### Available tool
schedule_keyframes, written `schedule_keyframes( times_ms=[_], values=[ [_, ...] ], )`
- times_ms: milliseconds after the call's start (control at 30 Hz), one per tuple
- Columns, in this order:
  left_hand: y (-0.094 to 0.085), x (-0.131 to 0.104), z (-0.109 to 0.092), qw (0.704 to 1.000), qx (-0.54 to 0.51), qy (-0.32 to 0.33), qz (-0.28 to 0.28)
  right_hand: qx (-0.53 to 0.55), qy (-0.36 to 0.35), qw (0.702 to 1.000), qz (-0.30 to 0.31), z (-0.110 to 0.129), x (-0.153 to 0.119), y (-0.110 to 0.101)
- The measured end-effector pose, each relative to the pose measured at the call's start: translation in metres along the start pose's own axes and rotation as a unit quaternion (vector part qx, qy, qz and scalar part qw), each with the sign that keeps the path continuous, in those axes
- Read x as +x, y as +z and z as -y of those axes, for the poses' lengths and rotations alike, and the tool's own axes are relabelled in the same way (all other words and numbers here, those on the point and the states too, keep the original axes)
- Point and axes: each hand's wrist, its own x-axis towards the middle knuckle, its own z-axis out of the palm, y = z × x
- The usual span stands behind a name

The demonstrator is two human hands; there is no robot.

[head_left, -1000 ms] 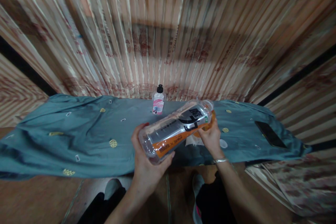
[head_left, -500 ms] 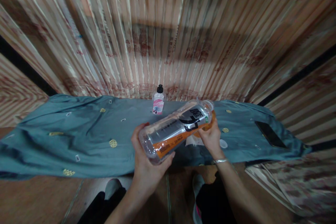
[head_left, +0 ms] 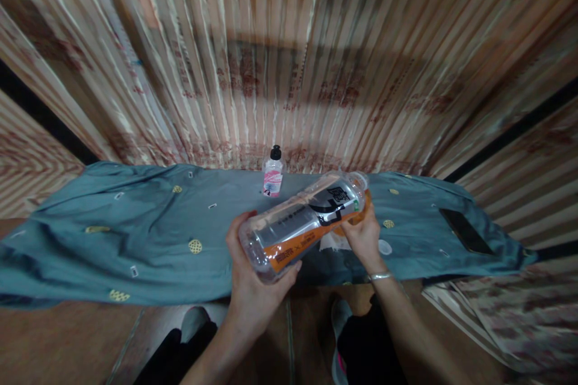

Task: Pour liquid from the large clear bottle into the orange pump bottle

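Observation:
A large clear plastic bottle (head_left: pixel 302 222) with an orange and black label is held tilted above the cloth-covered table, its open-looking neck at the upper right. My left hand (head_left: pixel 257 277) grips its base from below. Near the neck is my right hand (head_left: pixel 363 231), which wears a silver bracelet and whose fingers are partly hidden behind an orange item (head_left: pixel 366 203) and the bottle. What the orange item is, I cannot make out. Under the bottle lies something white (head_left: pixel 333 242), partly covered. A round white cap-like disc (head_left: pixel 385 247) rests right of my right wrist.
A small clear bottle (head_left: pixel 273 179) with a pink label and black cap stands at the table's back. A dark flat phone-like object (head_left: pixel 466 231) lies at the right of the blue-green cloth (head_left: pixel 158 252). Pleated curtains (head_left: pixel 280 72) hang behind; my feet are below.

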Motion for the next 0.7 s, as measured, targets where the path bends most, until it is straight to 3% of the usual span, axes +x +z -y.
schedule_keyframes(
  times_ms=[433, 700],
  values=[
    [-0.0007, -0.0010, 0.0016, 1.000, 0.004, 0.019, 0.000, 0.007, 0.028, 1.000, 0.006, 0.0015, 0.0003, -0.0001],
    [-0.0025, -0.0015, 0.0041, 1.000, 0.005, 0.007, -0.003, 0.002, 0.009, 1.000, 0.000, 0.0024, -0.0003, 0.0003]
  ],
)
